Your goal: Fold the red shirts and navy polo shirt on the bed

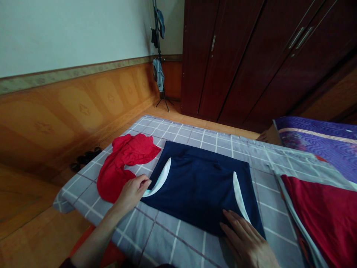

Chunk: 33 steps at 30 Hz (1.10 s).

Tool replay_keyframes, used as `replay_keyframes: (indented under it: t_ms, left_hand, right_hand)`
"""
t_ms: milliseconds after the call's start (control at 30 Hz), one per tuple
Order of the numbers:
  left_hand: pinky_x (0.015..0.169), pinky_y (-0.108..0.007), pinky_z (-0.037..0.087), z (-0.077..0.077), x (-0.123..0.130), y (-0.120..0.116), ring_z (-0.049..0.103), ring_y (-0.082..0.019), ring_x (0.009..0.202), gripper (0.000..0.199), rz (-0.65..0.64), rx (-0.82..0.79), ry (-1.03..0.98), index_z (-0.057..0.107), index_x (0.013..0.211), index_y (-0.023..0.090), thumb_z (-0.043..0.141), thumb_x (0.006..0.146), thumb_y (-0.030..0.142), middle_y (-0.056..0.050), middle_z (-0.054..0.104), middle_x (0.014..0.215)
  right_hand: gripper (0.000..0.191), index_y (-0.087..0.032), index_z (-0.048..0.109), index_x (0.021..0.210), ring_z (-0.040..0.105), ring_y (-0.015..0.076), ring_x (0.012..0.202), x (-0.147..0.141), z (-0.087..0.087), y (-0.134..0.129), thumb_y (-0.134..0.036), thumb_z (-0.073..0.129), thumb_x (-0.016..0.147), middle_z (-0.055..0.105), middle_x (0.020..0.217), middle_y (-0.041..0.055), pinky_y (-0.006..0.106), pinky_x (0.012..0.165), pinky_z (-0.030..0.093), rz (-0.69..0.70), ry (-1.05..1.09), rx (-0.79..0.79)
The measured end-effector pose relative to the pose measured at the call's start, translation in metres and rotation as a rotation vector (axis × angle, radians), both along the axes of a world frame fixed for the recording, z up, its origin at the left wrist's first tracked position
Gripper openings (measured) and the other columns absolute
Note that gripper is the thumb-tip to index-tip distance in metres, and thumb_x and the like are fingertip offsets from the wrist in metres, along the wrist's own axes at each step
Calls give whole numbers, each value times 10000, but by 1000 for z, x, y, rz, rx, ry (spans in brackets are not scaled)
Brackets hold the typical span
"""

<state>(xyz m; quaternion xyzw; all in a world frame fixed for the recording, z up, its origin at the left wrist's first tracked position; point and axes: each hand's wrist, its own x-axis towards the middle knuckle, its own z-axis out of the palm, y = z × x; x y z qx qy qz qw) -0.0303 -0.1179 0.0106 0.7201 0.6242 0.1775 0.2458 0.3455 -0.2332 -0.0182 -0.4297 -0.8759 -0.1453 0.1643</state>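
A navy blue garment [200,186] with two curved white trims lies folded and spread flat on a table covered by a grey checked cloth [173,130]. At its near left corner, my left hand [135,188] has its fingers closed in a pinch on the fabric by the white trim. My right hand [248,238] rests with outstretched fingers on the near right part of the garment, beside the other trim. A crumpled red cloth [118,167] lies just left of the garment, partly behind my left hand.
Folded red and grey fabric [323,216] lies at the table's right. A purple bedspread [315,137] is beyond it. Dark wardrobes [237,56] and a coat stand [159,67] stand at the back. Dark shoes [85,158] sit on the floor left; something orange-red [96,249] is below the near edge.
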Motion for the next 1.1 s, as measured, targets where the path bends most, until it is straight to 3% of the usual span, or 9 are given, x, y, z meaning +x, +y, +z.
replay_keyframes:
  t_ms: [167,300,467,533,633,800,933,1100]
  left_hand:
    - [664,-237,417,-1,-10,-5,601,-167,739,225,-41,-68,-110,615,886,196,493,834,377,-10,645,801]
    - [680,-255,416,-2,-13,-10,596,-176,745,180,-97,-84,-21,595,759,201,478,823,322,-12,632,777]
    - [720,-270,438,-9,-19,-9,601,-194,785,249,-140,-126,-16,601,892,227,498,827,444,-14,647,850]
    - [699,-264,441,-13,-20,-7,596,-191,750,264,-167,-148,4,595,851,230,511,813,477,-4,639,804]
    - [638,-242,437,-17,-22,-4,581,-178,679,321,-168,-171,16,567,772,222,458,830,518,11,605,697]
    - [610,-217,449,-24,-29,-2,589,-168,641,365,-132,-148,-16,572,770,223,433,828,557,29,596,655]
    - [623,-201,465,-26,-31,-4,637,-174,704,350,-79,-135,-22,606,825,234,464,808,553,24,657,738]
    - [561,-203,457,-22,-32,-5,607,-160,599,386,-187,-173,-1,606,756,219,472,800,578,28,619,631]
  right_hand:
    - [350,-225,620,1144,625,258,1020,22,-5,-18,-310,484,834,617,1212,91,354,771,541,-110,21,21]
    - [340,-237,611,1141,621,243,1023,36,1,-33,-367,498,847,608,1222,68,339,774,547,-222,103,-38]
    - [284,-199,642,1039,592,266,1063,41,4,-46,-379,486,884,622,1172,99,441,915,492,-528,269,-118]
    - [275,-205,656,983,571,274,1090,39,3,-47,-394,478,891,616,1174,103,472,938,472,-613,316,-176]
    - [243,-217,656,863,535,270,1128,35,2,-46,-382,480,888,593,1204,100,459,926,480,-646,379,-259]
    - [285,-208,607,695,522,299,1119,38,6,-42,-373,463,878,607,1160,130,523,930,454,-702,452,-248]
    - [286,-209,610,689,492,313,1161,41,6,-43,-376,462,869,585,1204,136,539,933,449,-728,451,-302]
    - [206,-208,607,726,405,321,1261,42,5,-50,-354,517,841,502,1323,119,542,978,415,-686,412,-377]
